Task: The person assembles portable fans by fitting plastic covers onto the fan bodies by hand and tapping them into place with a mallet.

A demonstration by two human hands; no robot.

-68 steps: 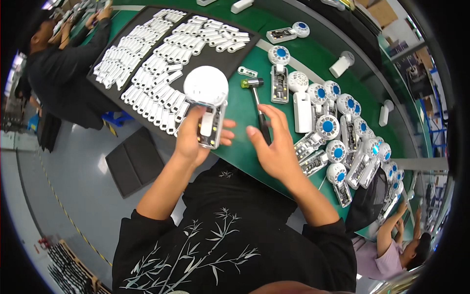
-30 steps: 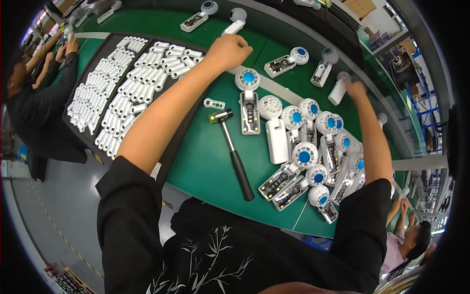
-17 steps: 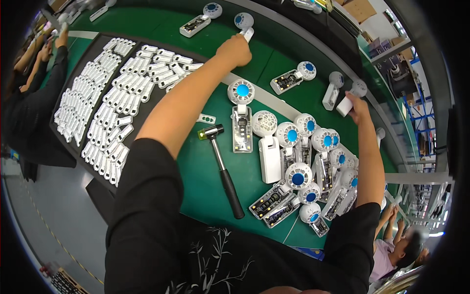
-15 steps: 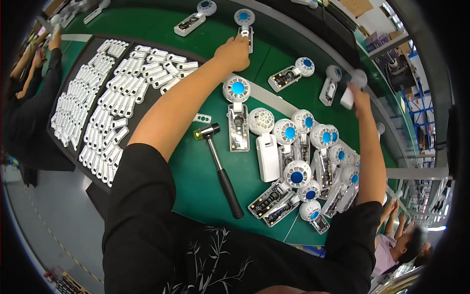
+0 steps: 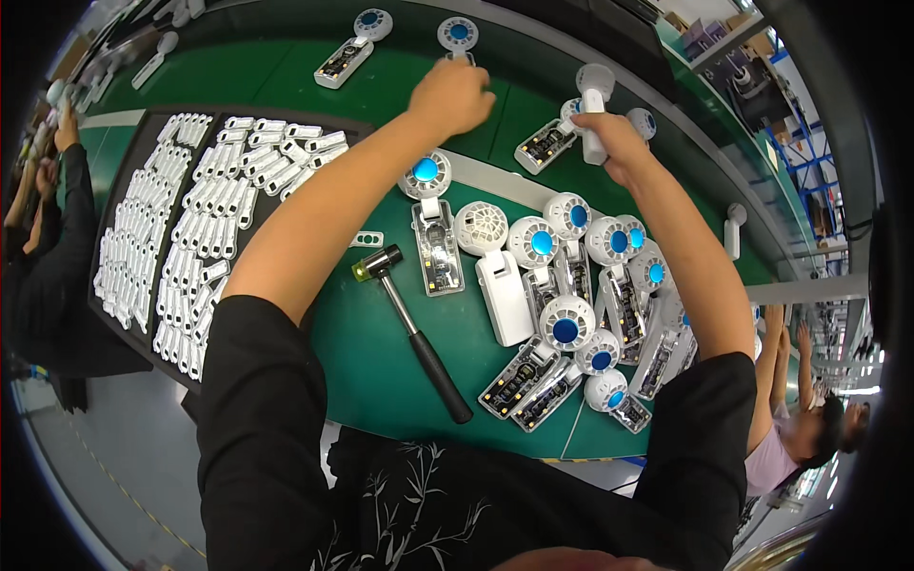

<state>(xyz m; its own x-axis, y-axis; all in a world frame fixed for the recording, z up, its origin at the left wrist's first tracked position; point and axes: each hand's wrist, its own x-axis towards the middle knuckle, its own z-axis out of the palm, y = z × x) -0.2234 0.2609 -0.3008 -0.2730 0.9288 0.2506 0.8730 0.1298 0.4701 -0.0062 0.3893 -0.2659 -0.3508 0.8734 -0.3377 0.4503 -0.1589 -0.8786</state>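
My right hand [image 5: 619,147] is closed round the handle of a white handheld fan [image 5: 595,95], its round head upward. Just behind it lies another fan with its circuit board exposed [image 5: 546,145]. At the far middle, my left hand [image 5: 451,98] has its fingers curled over the handle of a fan with a blue centre [image 5: 458,35]; the hand hides most of that handle. Several fans with blue centres [image 5: 566,330] lie crowded on the green bench in front of me. Beside them, a white closed-back fan [image 5: 506,297] lies with its grille up.
A black-handled mallet [image 5: 427,357] lies left of the fans. Further left, a dark tray [image 5: 171,249] carries rows of small white casings. Another fan [image 5: 345,62] rests at the far left of a raised grey strip [image 5: 505,179]. Other people work at both sides.
My right hand has moved left with the white fan, bringing it over the far fan. My left hand stays at the fan with the blue centre; the view has shifted slightly.
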